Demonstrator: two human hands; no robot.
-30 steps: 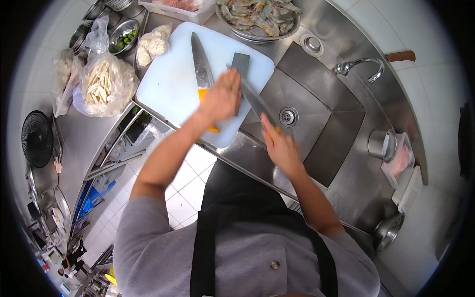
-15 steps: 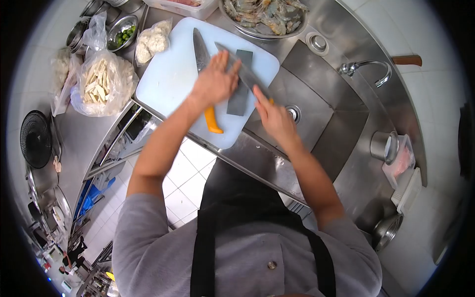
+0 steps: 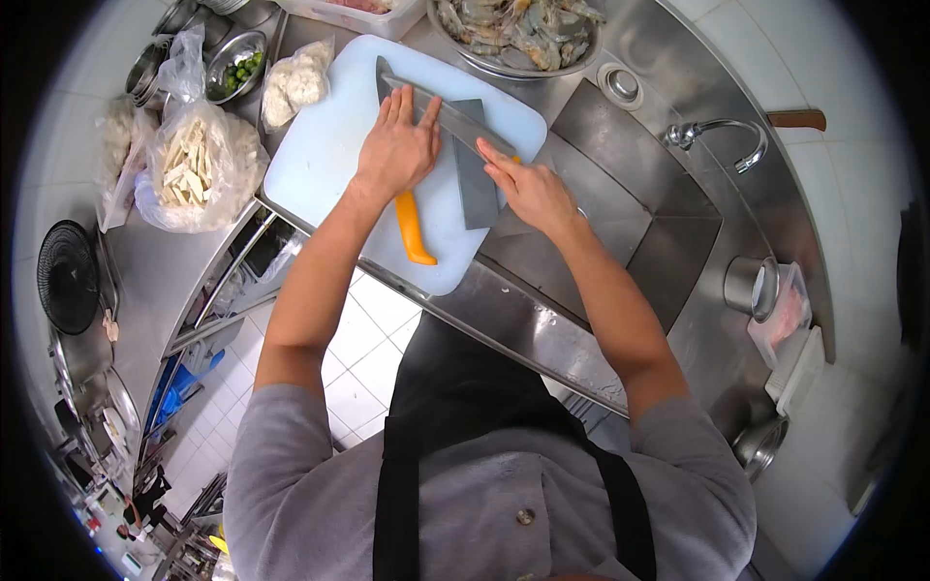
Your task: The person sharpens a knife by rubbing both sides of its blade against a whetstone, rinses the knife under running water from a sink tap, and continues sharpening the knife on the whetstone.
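My right hand (image 3: 535,197) is closed around the handle of a kitchen knife (image 3: 461,124), mostly covering it. The blade lies slantwise across a dark grey whetstone (image 3: 475,189), its tip pointing to the upper left. My left hand (image 3: 399,150) has its fingers stretched out, fingertips resting on the blade. Beneath that hand is a second knife with a yellow handle (image 3: 412,230); most of its blade is hidden. Both knives and the stone are on a white cutting board (image 3: 315,165).
A sink (image 3: 591,232) with a faucet (image 3: 712,131) adjoins the board's right side. Beyond the board stands a bowl of shrimp (image 3: 523,34). To the left are a bag of pale cut strips (image 3: 194,174), a smaller bag (image 3: 296,82) and a bowl of green pieces (image 3: 237,68).
The held knife has slid up and left across the whetstone, with both hands moving along. The whetstone sits slightly farther right and is turned a little.
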